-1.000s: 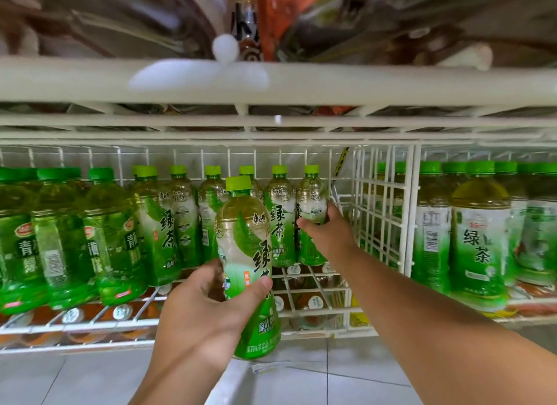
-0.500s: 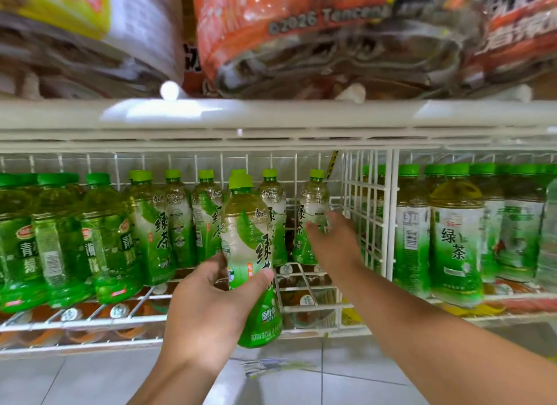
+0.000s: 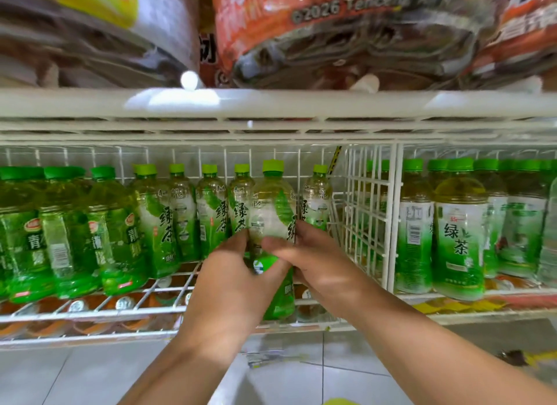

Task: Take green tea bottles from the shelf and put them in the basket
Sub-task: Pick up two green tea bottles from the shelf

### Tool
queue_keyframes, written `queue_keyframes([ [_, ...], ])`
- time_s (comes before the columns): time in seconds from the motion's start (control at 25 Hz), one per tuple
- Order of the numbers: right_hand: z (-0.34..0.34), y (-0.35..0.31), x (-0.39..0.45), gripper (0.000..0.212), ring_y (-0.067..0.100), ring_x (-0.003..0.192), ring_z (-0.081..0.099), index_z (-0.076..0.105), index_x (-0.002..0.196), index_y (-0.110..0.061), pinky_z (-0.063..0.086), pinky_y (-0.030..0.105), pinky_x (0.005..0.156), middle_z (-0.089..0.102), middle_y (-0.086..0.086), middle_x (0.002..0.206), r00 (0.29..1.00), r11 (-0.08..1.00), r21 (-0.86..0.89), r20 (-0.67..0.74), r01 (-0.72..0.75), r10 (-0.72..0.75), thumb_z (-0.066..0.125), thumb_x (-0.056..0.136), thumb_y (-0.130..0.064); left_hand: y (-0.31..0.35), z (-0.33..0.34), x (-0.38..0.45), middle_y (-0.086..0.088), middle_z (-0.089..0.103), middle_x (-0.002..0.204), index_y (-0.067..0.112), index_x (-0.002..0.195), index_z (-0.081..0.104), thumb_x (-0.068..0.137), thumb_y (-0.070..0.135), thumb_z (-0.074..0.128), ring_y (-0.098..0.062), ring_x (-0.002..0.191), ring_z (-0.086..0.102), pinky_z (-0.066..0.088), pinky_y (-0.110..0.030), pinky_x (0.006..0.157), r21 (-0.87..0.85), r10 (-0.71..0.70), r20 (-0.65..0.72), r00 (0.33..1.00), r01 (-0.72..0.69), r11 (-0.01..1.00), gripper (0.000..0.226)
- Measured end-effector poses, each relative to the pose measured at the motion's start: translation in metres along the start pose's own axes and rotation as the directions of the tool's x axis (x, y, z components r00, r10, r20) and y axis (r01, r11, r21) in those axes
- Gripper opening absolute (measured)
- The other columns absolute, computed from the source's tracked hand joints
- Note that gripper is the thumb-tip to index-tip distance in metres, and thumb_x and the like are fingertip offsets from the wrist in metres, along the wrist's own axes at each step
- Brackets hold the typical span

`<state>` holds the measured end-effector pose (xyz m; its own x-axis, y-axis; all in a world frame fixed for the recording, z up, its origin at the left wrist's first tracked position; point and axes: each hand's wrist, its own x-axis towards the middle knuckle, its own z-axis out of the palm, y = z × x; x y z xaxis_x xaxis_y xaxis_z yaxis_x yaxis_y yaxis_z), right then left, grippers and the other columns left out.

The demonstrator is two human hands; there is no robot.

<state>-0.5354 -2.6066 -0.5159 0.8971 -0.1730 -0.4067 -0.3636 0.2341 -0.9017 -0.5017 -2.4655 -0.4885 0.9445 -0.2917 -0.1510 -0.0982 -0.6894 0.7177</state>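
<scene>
Both hands meet on one green tea bottle (image 3: 272,214) in front of the middle of the wire shelf (image 3: 90,309); the left hand (image 3: 232,287) wraps its lower body from the left, thumb and fingers curled round the label; the right hand (image 3: 319,263) clamps it from the right, thumb across the front, fingers tucked behind; the bottle stands upright, green cap on top, nearer than the row at its back. In that row I count five matching light-labelled bottles (image 3: 184,211) standing on the shelf; left of them, at least three darker green bottles (image 3: 60,232) crowd together. A white wire divider (image 3: 370,211) fences off the right compartment, packed with more green tea bottles (image 3: 459,238), too many overlapping to count. Above, on the top shelf (image 3: 286,104), lie blurred orange and yellow packets (image 3: 316,21); pale floor tiles (image 3: 60,377) lie nearest.
</scene>
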Motion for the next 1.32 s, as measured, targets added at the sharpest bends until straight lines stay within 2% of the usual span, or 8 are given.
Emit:
queue_keyframes([
  [0.16, -0.017, 0.010, 0.006, 0.030, 0.001, 0.106, 0.070, 0.070, 0.111, -0.026, 0.050, 0.035, 0.094, 0.077, -0.014, 0.110, 0.992, 0.997, -0.056, -0.109, 0.052, -0.058, 0.081, 0.084, -0.035, -0.014, -0.022, 0.005, 0.005, 0.034, 0.161, 0.034, 0.159, 0.024, 0.089, 0.067, 0.052, -0.018, 0.148, 0.032, 0.036, -0.033, 0.114, 0.260, 0.097, 0.051, 0.994, -0.107, 0.960, 0.083],
  [0.24, -0.024, 0.015, 0.009, 0.069, 0.012, 0.119, 0.066, 0.065, 0.128, -0.028, 0.050, 0.047, 0.102, 0.072, -0.009, 0.125, 0.977, 0.988, -0.147, -0.198, 0.044, -0.073, 0.085, 0.069, -0.058, -0.023, -0.029, 0.008, 0.006, 0.014, 0.168, 0.033, 0.161, 0.011, 0.091, 0.069, 0.043, -0.018, 0.155, 0.008, 0.024, -0.037, 0.122, 0.406, 0.155, 0.034, 0.987, -0.155, 0.900, 0.085],
  [0.4, -0.038, 0.022, 0.017, 0.089, 0.016, 0.116, 0.067, 0.059, 0.136, -0.033, 0.056, 0.043, 0.097, 0.069, -0.010, 0.129, 0.926, 0.975, -0.220, -0.362, 0.024, -0.105, 0.083, 0.057, -0.067, -0.040, -0.023, 0.008, 0.005, -0.018, 0.168, 0.037, 0.160, -0.006, 0.090, 0.078, 0.027, -0.019, 0.154, -0.019, 0.002, -0.038, 0.125, 0.525, 0.191, 0.055, 0.980, -0.191, 0.829, 0.088],
  [0.56, -0.050, 0.024, 0.022, 0.069, 0.013, 0.096, 0.071, 0.055, 0.141, -0.028, 0.054, 0.016, 0.059, 0.070, -0.008, 0.118, 0.868, 0.978, -0.208, -0.488, -0.009, -0.096, 0.083, 0.080, -0.043, -0.057, -0.013, 0.011, -0.002, -0.010, 0.169, 0.034, 0.159, 0.006, 0.085, 0.077, 0.017, -0.025, 0.156, -0.013, 0.000, -0.044, 0.126, 0.606, 0.262, 0.000, 0.965, -0.209, 0.768, 0.087],
  [0.68, -0.049, 0.025, 0.032, 0.058, 0.017, 0.089, 0.069, 0.055, 0.136, -0.022, 0.057, 0.030, 0.073, 0.068, -0.011, 0.100, 0.751, 0.977, -0.214, -0.649, -0.026, -0.122, 0.080, 0.085, -0.034, -0.067, -0.007, 0.014, -0.008, 0.000, 0.170, 0.029, 0.158, 0.018, 0.088, 0.072, 0.022, -0.032, 0.156, -0.001, 0.011, -0.052, 0.126, 0.663, 0.274, -0.004, 0.962, -0.202, 0.720, 0.083],
  [0.88, -0.051, 0.032, 0.060, 0.060, 0.030, 0.103, 0.068, 0.054, 0.136, -0.018, 0.057, 0.037, 0.087, 0.069, 0.003, 0.123, 0.601, 0.925, -0.354, -0.772, -0.138, -0.206, 0.079, 0.084, -0.034, -0.077, 0.003, 0.011, -0.008, 0.007, 0.170, 0.024, 0.159, 0.027, 0.090, 0.068, 0.026, -0.032, 0.156, 0.002, 0.013, -0.054, 0.125, 0.654, 0.294, -0.002, 0.956, -0.222, 0.723, 0.082],
  [1.16, -0.052, 0.040, 0.077, 0.074, 0.038, 0.115, 0.064, 0.041, 0.144, -0.003, 0.060, 0.047, 0.082, 0.058, 0.019, 0.135, 0.588, 0.728, -0.607, -0.729, -0.318, -0.351, 0.076, 0.088, -0.037, -0.082, 0.007, 0.011, -0.009, 0.006, 0.170, 0.024, 0.159, 0.027, 0.090, 0.065, 0.032, -0.032, 0.156, 0.002, 0.014, -0.054, 0.124, 0.649, 0.323, -0.012, 0.946, -0.238, 0.722, 0.081],
  [1.32, -0.051, 0.032, 0.071, 0.076, 0.038, 0.110, 0.066, 0.034, 0.149, -0.004, 0.061, 0.045, 0.081, 0.059, 0.021, 0.134, 0.586, 0.780, -0.560, -0.743, -0.279, -0.323, 0.073, 0.090, -0.031, -0.083, 0.001, 0.010, -0.010, 0.010, 0.170, 0.022, 0.158, 0.031, 0.090, 0.065, 0.032, -0.034, 0.156, 0.005, 0.016, -0.056, 0.124, 0.651, 0.328, -0.004, 0.945, -0.247, 0.718, 0.080],
])
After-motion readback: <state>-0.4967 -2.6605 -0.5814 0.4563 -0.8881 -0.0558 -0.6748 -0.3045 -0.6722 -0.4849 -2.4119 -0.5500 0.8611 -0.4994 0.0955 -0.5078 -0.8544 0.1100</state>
